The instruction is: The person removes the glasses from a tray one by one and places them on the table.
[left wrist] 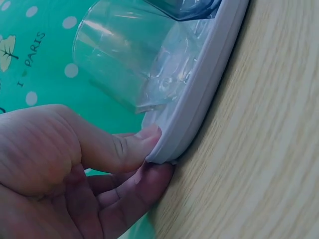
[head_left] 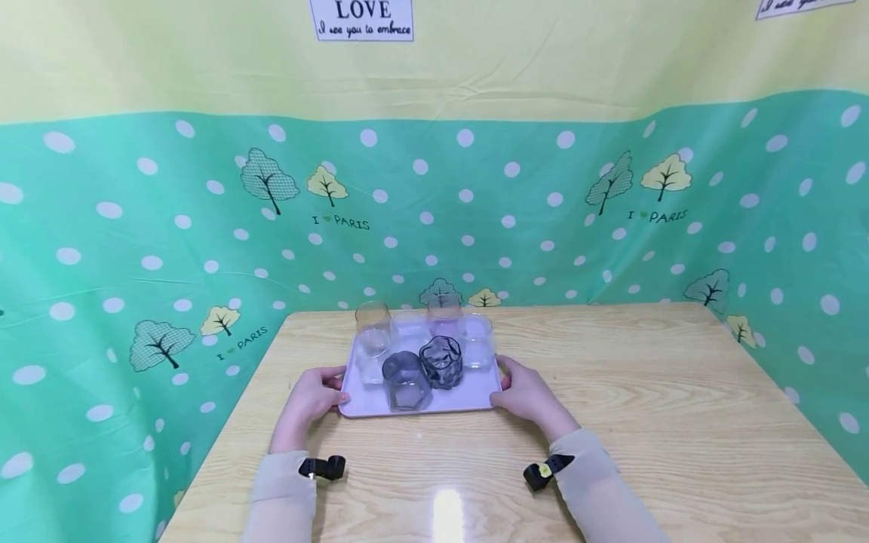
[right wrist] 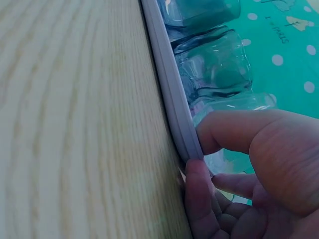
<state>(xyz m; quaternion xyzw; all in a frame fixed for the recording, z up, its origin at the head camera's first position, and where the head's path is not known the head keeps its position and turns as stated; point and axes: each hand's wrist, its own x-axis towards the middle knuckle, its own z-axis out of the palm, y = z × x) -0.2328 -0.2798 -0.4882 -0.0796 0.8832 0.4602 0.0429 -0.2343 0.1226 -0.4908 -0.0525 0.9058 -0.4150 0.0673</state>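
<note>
A pale lilac tray holds several drinking glasses. At its front are a smoky grey angular glass and a dark wavy-walled glass. Behind them stand an amber-tinted glass, a pinkish glass and a clear glass. My left hand grips the tray's left edge; the left wrist view has its thumb on the rim and fingers beneath. On the opposite edge my right hand pinches the rim likewise. Whether the tray is slightly off the table cannot be told.
The tray is near the back edge of a light wood table. A green and yellow patterned curtain hangs directly behind and along both sides. Black wrist straps sit on both sleeves.
</note>
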